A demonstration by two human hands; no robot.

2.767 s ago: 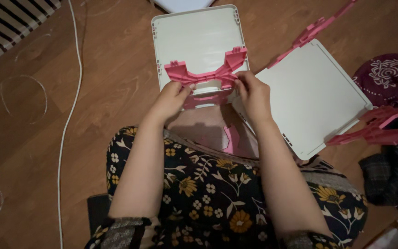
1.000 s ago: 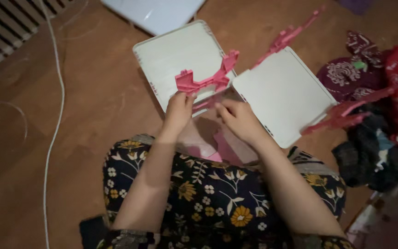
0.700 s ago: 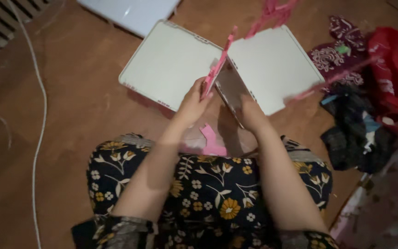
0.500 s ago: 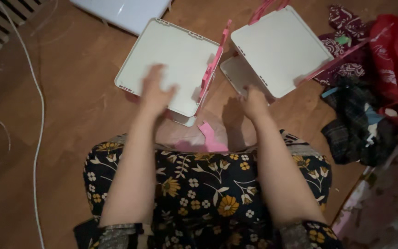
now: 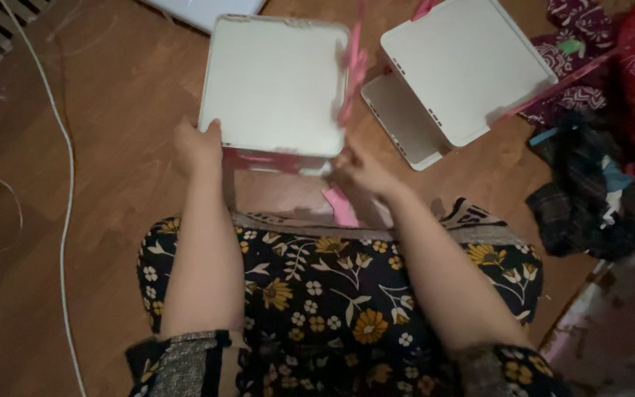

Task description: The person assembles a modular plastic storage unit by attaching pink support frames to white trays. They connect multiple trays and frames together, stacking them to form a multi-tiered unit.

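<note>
On wooden floor (image 5: pixel 112 191), just ahead of knees: white square panel (image 5: pixel 273 84) with pink bracket (image 5: pixel 352 70) along right edge. Left hand (image 5: pixel 196 145) grips panel's near left corner, fingers curled around edge. Right hand (image 5: pixel 358 170) at near right corner, blurred; finger state cannot tell. Pink piece (image 5: pixel 339 206) just beside right hand. Second white panel (image 5: pixel 468 62) further right. White cable (image 5: pixel 64 176) along floor's left side. Dark clothes pile (image 5: pixel 597 198) at right edge.

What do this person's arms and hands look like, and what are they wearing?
Both forearms are bare up to sleeves pushed back near the elbows. The dark sleeve cuffs carry a grey speckled band. The left hand and right hand wear no gloves. The dark garment has yellow and white flowers.
</note>
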